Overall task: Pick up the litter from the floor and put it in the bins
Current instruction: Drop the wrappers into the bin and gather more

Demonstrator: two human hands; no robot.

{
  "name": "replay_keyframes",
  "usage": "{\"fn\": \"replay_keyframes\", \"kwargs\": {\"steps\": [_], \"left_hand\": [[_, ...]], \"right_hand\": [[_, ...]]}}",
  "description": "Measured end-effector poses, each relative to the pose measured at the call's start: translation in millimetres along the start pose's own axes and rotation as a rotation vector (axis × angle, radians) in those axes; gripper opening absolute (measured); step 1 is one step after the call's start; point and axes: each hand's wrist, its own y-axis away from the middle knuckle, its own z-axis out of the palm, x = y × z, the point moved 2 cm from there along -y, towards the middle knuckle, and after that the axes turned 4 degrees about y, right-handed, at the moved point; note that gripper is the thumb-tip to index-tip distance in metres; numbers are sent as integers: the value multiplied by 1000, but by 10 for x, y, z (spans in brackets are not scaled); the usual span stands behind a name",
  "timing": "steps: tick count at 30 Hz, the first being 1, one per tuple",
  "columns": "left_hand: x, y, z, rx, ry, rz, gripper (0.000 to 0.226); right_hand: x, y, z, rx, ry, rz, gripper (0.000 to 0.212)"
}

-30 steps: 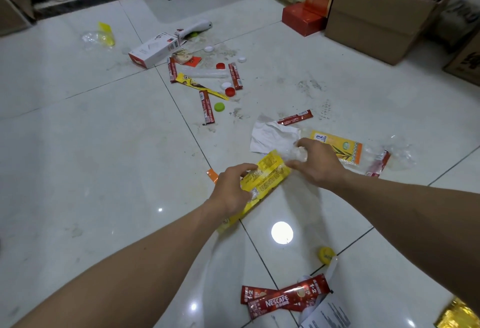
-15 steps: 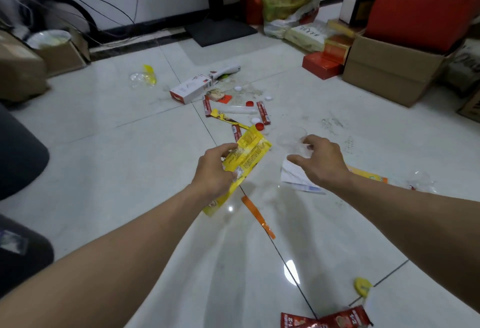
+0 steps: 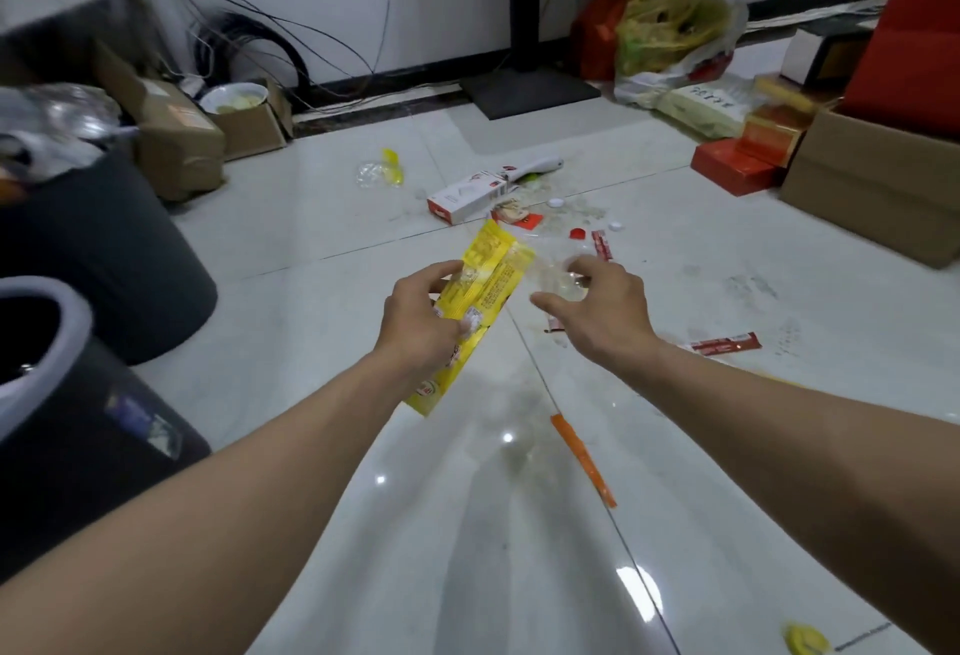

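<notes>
Bins (image 3: pixel 104 249) now appear; left hand (image 3: pixel 421 322) grips wrapper (image 3: pixel 493 270), right hand (image 3: pixel 597 316) perhaps plastic (image 3: pixel 558 281).

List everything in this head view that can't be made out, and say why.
All in the head view:
Near bin: cut off by the left edge; its inside is dark, contents unseen.
Far bin: blurred heap on top, items unidentifiable.
Clear plastic piece held by the right hand: transparent and blurred; its kind is unclear.
Yellow packet in the left hand's grip: print too blurred to read.
</notes>
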Motion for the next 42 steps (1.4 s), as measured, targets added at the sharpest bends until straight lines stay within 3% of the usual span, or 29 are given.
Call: {"fn": "replay_keyframes", "kwargs": {"steps": [6,18,29,34,42], "left_hand": [[136,66,-784,206,-16,-29,64],[43,461,-2316,332,28,-7,69],[-280,971,-3541,499,-20,-15,68],[-570,1158,-4006,606,-6,-67,68],[-763,1151,-4255,637,-34,-82,70]], "right_hand": [[-565,80,326,-3,-170,-14,60],[-1866,332,779,-97,-222,-226,57],[-2981,968,1650,-206,-340,-279,58],[-3285,1193,1926,-274,-381,-302,44],[-3395,1334,2212,-318,-396,-303,51]]}}
